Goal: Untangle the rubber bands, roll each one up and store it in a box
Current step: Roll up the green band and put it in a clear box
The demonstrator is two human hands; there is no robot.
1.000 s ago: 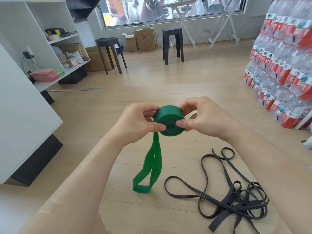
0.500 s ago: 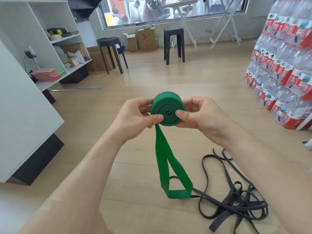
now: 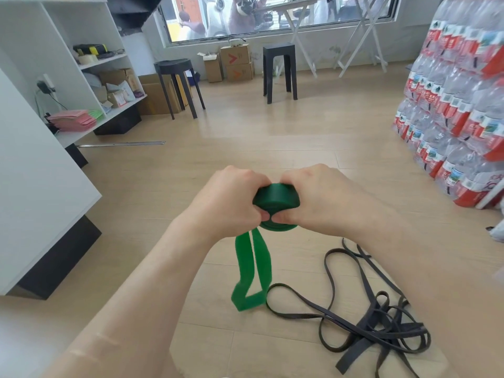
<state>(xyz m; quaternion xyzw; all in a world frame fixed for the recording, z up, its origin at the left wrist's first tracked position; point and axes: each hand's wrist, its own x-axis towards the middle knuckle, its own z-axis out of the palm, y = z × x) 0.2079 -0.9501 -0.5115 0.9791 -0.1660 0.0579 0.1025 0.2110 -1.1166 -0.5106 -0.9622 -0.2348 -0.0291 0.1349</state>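
Green roll [image 3: 276, 199]: I saw it held mid-air, centre, above the floor [image 3: 245, 148].
Loose tail [image 3: 252, 271]: hung down from the roll.
Left hand [image 3: 229, 200]: grip curled round the roll's left side.
Right hand [image 3: 313, 197]: grip curled round its right side.
Black bands [image 3: 381, 323]: lay tangled on the floor, near right.

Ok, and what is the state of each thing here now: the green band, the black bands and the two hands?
green band, mostly rolled into a coil, held in the air.
loose tail, unrolled loop hanging below the coil.
black bands, tangled together, lying on the floor, not rolled.
left hand, grips the coil from its left side.
right hand, grips the coil from its right side.
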